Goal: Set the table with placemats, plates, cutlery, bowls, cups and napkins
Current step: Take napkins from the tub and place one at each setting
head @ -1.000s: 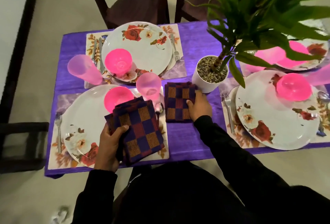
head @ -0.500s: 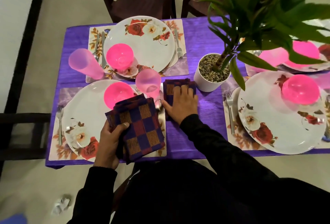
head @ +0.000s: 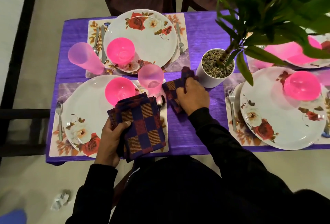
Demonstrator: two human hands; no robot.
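Purple tablecloth [head: 200, 32], left hand [head: 111, 138] gripping folded napkins [head: 142, 125]; right hand [head: 193, 96] bunching another napkin [head: 172, 88]

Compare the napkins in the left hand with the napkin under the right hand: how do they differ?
The napkins in the left hand are a flat folded stack, lifted over the near plate; the right-hand napkin is one crumpled piece on the purple tablecloth. The left hand grips its stack's edge; the right hand bunches its napkin. Both share the checked pattern.
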